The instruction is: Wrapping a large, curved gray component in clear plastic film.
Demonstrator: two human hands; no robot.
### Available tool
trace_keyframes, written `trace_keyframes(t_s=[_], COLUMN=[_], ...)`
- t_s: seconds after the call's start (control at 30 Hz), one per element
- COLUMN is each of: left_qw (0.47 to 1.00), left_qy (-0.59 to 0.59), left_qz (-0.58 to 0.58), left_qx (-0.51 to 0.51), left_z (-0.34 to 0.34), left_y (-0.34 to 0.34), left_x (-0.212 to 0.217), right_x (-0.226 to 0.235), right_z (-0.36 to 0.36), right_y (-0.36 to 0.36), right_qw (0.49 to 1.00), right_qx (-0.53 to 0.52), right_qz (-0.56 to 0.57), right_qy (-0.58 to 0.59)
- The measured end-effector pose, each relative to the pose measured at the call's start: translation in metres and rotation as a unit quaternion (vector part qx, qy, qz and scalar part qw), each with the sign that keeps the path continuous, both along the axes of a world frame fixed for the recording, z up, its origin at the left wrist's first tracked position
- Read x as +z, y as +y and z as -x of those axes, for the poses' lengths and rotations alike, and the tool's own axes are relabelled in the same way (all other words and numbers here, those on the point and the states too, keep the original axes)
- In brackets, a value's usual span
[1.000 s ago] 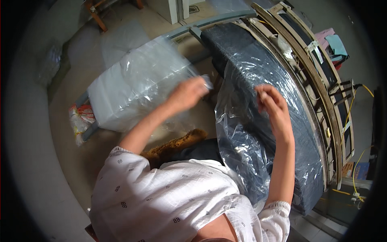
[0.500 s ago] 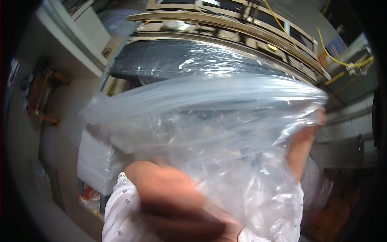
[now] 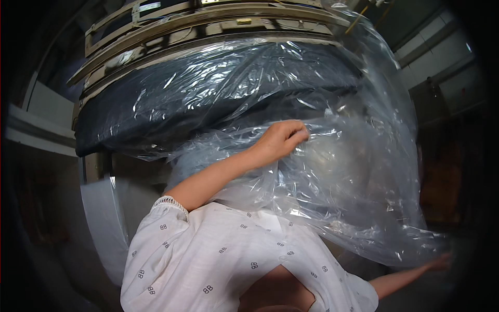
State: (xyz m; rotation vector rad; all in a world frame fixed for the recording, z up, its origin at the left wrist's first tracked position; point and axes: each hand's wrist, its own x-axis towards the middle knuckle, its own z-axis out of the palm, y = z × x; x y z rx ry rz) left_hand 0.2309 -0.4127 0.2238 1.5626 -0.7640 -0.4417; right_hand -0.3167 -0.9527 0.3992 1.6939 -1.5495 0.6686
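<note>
A large sheet of clear plastic film [image 3: 332,171] spreads in crinkled folds before me, drawn out toward the right. My left hand [image 3: 283,136] is closed on the film near its middle, fingers curled and thumb pressed in. Far out at the lower right, my right hand [image 3: 439,261] is at the film's outer corner; its fingers are dim and smeared, so their grip cannot be made out. Beyond the film lies a long dark padded piece [image 3: 156,104], wrapped in shiny clear plastic. Part of the film lies over its right end.
Behind the dark piece rise wooden frames [image 3: 208,21] with slats, stacked across the back. A white block-like piece [image 3: 104,223] stands at the lower left. Pale wall panels [image 3: 426,44] are at the upper right, and a pale ledge [image 3: 39,135] runs along the left.
The film, held raised across the view before, now hangs lower and stretches to the right. My right hand has moved down and outward; my left has gone forward onto the film. The view has shifted.
</note>
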Motion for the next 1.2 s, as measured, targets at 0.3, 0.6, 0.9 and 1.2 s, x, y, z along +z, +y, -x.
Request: trace_keyframes(t_s=[0.3,0.6,0.9,1.2], left_qw=[0.966,0.838,0.899,0.551], left_qy=[-0.222,-0.387,-0.076,-0.370], left_qz=[-0.009,-0.231,-0.101,-0.271], left_qx=[0.134,0.308,0.420,0.697], left_z=[-0.047,-0.032,0.002,-0.091], left_y=[-0.007,0.100,0.335,0.482], left_x=[0.062,0.090,0.094,0.059], right_x=[-0.032,-0.077,-0.077,-0.127], right_z=[-0.401,-0.536,-0.556,-0.662], right_y=[0.274,0.390,0.247,0.279], right_qw=[0.716,0.338,-0.457,-0.539], right_qx=[0.624,0.629,-0.149,-0.717], right_qz=[-0.284,-0.656,-0.594,0.436], right_qy=[-0.134,-0.244,-0.644,-0.072])
